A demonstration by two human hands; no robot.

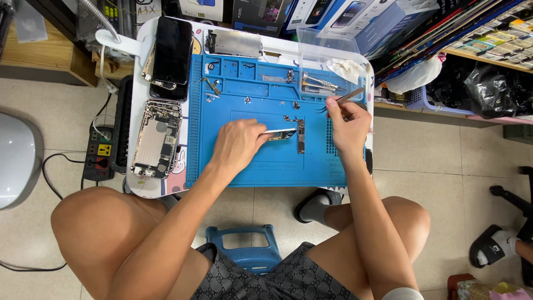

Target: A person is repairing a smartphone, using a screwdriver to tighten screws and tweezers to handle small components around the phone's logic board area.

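Both hands forward, left hand and right hand pinching.

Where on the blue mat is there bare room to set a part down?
The blue mat is bare along its near edge, below the left hand and circuit board. Its far compartments, holding small parts, and the tool tray by the right hand are crowded.

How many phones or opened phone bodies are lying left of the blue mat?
2: a black-screened phone at the table's top left, and an opened phone body with exposed insides just below it. Others may be hidden underneath.
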